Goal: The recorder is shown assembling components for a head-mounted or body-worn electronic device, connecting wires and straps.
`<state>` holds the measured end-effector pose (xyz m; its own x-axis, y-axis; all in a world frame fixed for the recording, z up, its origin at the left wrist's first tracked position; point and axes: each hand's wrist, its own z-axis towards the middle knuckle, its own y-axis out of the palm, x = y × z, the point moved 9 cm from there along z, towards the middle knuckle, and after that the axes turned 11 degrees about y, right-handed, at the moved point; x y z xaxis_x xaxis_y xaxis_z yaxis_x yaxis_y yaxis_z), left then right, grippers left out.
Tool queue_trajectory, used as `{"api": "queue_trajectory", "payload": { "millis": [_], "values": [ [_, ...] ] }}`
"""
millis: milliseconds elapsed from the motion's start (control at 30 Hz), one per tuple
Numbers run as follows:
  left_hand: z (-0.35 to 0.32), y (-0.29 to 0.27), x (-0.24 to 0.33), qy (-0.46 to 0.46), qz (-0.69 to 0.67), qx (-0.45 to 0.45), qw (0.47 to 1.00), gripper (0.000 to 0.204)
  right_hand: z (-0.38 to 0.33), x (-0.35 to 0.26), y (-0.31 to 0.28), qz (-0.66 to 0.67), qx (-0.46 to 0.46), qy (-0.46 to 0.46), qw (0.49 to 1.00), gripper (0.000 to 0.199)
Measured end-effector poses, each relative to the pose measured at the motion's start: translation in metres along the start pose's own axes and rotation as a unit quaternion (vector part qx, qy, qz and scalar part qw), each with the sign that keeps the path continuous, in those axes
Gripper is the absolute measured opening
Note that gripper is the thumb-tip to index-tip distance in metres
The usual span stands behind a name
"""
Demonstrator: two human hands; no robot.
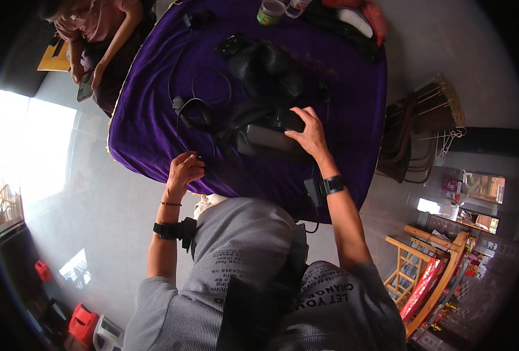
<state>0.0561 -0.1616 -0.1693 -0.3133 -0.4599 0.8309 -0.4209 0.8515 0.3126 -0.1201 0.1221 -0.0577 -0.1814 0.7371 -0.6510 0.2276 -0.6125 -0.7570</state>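
My left hand (184,172) is at the near left edge of the purple tablecloth (148,123), its fingers pinched around the end of a thin black cable (178,132). That cable runs up to a dark coil with a plug-like block on the cloth. My right hand (311,133) grips the right end of a black box-shaped device (285,120) between thumb and fingers. Beneath and beside it lies a dark grey block (265,138) with black straps at its left. Details of these black parts are lost in shadow.
Farther back lie a black padded bundle (265,70) and a black adapter (198,19). A plastic cup (271,11) stands at the far edge. Another person (98,35) sits at the far left holding a phone (85,86). Stacked chairs (411,128) stand to the right.
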Motion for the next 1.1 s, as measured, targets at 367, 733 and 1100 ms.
{"api": "queue_trajectory", "payload": {
  "millis": [367,733,1100],
  "values": [
    [-0.029,0.077,0.055,-0.054,0.311,-0.305,0.898,0.025,-0.047,-0.021,-0.089,0.208,0.106,0.035,0.972,0.054],
    [-0.045,0.207,0.089,0.052,0.003,-0.442,0.896,0.068,-0.07,-0.028,-0.1,0.343,0.126,0.049,0.929,0.058],
    [-0.051,0.247,0.091,0.044,-0.052,-0.496,0.866,0.108,-0.097,-0.08,-0.097,0.108,0.234,-0.051,0.965,0.054]
  ]
}}
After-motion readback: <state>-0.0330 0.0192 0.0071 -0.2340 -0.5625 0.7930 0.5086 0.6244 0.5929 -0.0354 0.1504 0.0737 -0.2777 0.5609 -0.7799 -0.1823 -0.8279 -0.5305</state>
